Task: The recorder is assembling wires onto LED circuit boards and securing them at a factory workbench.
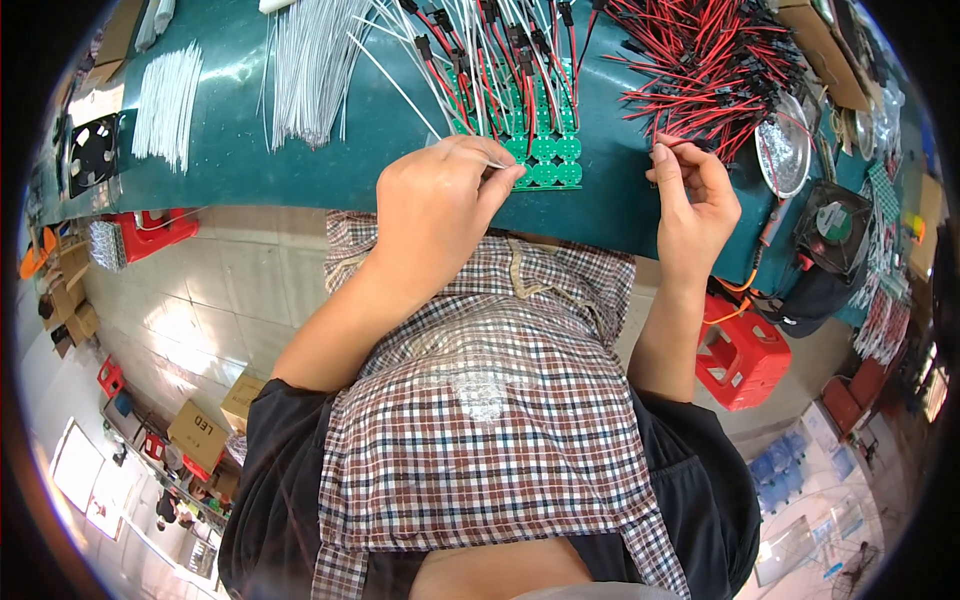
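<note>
Green circuit boards [540,150] lie just beyond the left hand [440,205], its grip pinched on a white wire [400,95]. Right hand [690,200] pinches a red-black lead [700,140]. Likely wiring; next calls for steady alignment.

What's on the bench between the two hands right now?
In the head view, between the left hand and right hand: green circuit boards with red-and-white wires, then bare teal bench.

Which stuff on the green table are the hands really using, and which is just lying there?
In use:
left hand pinching a white wire
green circuit boards
right hand at the red-and-black wires

Lying about:
white wire bundles
black fans
round metal dish
</note>
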Demonstrator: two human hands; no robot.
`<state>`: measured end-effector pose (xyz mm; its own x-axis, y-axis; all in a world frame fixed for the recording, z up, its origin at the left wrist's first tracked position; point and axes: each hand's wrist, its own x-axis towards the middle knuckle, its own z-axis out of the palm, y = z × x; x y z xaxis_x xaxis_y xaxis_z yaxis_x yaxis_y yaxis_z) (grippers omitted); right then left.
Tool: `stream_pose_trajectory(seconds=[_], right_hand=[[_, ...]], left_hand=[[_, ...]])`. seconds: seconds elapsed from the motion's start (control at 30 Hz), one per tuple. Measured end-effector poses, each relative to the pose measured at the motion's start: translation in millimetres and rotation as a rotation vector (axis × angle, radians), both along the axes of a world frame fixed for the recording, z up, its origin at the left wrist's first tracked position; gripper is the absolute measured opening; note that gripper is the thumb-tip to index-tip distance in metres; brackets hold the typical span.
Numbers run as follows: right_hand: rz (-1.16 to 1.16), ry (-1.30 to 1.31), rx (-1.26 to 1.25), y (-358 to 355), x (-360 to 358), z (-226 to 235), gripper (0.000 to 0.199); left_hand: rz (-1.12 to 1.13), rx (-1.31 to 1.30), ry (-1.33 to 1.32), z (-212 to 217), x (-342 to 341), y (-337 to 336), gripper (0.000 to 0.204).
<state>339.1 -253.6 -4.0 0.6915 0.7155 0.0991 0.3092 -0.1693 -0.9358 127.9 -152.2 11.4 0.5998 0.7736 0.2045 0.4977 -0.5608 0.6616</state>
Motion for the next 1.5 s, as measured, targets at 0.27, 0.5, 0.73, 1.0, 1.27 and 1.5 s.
stream_pose_trajectory(seconds=[0.27, 0.5, 0.73, 1.0, 1.27, 1.5], right_hand=[[0.032, 0.021, -0.146, -1, -1, -2, 0.008], [0.148, 0.255, -0.049, 2, -23, 11, 0.009], [0.206, 0.118, -0.089, 14, -46, 4, 0.009], [0.194, 0.117, -0.082, 13, -46, -4, 0.008], [0.197, 0.084, -0.068, 13, -46, -4, 0.008], [0.216, 0.101, -0.066, 13, -45, -2, 0.008]], left_hand=[[-0.009, 0.087, 0.126, 1, 5, 6, 0.018], [0.018, 0.096, 0.135, 0, 9, 5, 0.02], [0.021, 0.124, 0.131, -3, 8, 3, 0.018], [0.12, -0.057, 0.007, 30, -16, 22, 0.015], [0.469, -0.017, -0.008, 35, -80, 80, 0.014], [0.691, 0.12, 0.456, 26, -153, 146, 0.028]])
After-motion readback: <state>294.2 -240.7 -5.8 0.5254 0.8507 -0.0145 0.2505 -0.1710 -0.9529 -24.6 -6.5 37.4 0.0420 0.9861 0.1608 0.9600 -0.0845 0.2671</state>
